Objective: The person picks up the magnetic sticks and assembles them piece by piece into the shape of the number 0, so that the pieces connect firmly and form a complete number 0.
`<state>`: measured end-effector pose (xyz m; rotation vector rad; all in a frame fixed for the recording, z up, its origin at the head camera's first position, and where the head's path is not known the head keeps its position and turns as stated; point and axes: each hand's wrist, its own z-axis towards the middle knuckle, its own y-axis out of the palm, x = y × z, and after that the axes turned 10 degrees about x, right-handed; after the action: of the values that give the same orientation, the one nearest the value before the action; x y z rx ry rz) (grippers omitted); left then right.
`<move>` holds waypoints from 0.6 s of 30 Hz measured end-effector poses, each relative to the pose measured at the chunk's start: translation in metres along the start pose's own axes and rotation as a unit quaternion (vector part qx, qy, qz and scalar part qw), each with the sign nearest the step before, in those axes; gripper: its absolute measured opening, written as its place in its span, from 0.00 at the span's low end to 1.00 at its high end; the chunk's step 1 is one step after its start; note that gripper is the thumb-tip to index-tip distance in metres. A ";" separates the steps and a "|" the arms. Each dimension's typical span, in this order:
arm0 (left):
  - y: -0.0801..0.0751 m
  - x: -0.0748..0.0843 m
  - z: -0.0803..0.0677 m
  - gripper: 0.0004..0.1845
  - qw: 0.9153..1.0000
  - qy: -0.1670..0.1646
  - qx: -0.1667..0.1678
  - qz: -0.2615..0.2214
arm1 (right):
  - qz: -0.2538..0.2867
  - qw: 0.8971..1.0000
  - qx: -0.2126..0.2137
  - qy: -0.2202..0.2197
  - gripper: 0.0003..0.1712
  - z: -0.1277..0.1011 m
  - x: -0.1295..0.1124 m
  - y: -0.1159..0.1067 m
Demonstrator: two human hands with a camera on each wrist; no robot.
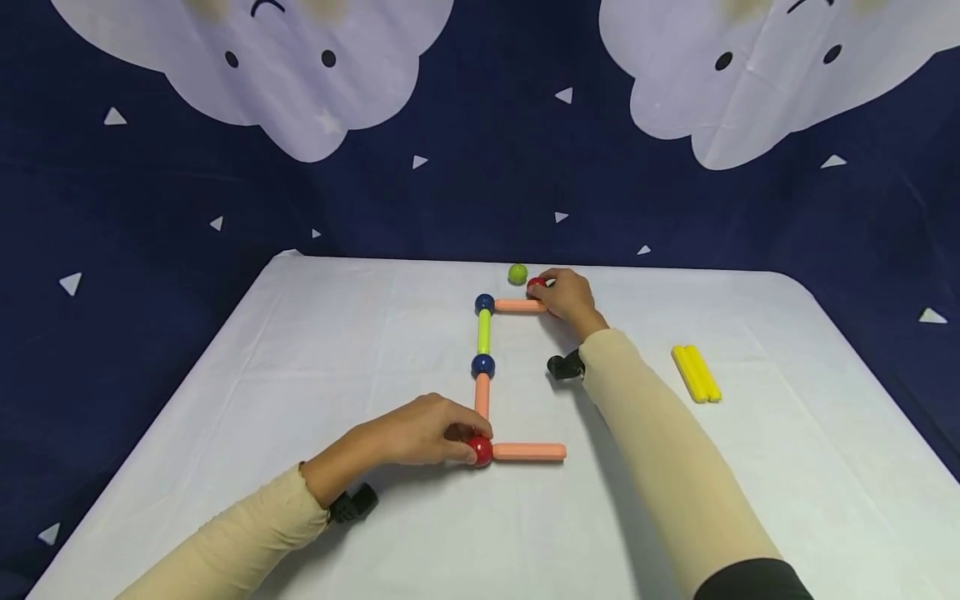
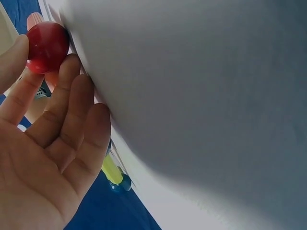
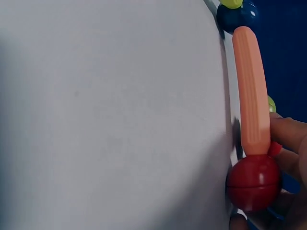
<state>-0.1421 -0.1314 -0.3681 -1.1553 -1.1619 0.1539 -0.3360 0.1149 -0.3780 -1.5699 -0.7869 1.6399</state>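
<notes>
Item: we pinch the far glossy red plastic ball (image 1: 536,286) in our right hand (image 1: 567,297) against the salmon plastic rod (image 1: 519,306), which runs leftward across the table (image 1: 315,350); our left hand (image 1: 420,432) pinches the near red ball (image 1: 480,451).

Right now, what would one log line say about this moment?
left hand: pinches near red ball | right hand: holds far red ball at orange stick | loose: green ball, yellow sticks
</notes>
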 end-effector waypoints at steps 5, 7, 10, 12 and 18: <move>0.000 0.000 0.000 0.16 1.000 0.004 0.002 0.002 | -0.003 1.000 0.017 -0.023 0.28 -0.001 -0.001 -0.008; -0.001 0.000 0.000 0.16 1.000 0.004 0.002 0.004 | -0.016 0.998 0.032 -0.050 0.27 -0.004 -0.003 -0.013; 0.000 0.000 0.000 0.15 1.000 0.005 0.001 0.007 | -0.041 0.992 0.050 -0.108 0.27 -0.012 -0.008 -0.021; 0.000 0.000 0.001 0.15 1.000 0.007 0.000 0.007 | -0.055 0.986 0.056 -0.146 0.26 -0.020 -0.011 -0.028; 0.000 0.001 0.002 0.15 1.000 0.006 0.002 0.017 | -0.061 0.971 0.039 -0.230 0.23 -0.052 -0.016 -0.046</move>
<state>-0.1433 -0.1298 -0.3680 -1.1707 -1.1309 0.1750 -0.2800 0.1245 -0.3351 -1.0717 -1.0177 1.9437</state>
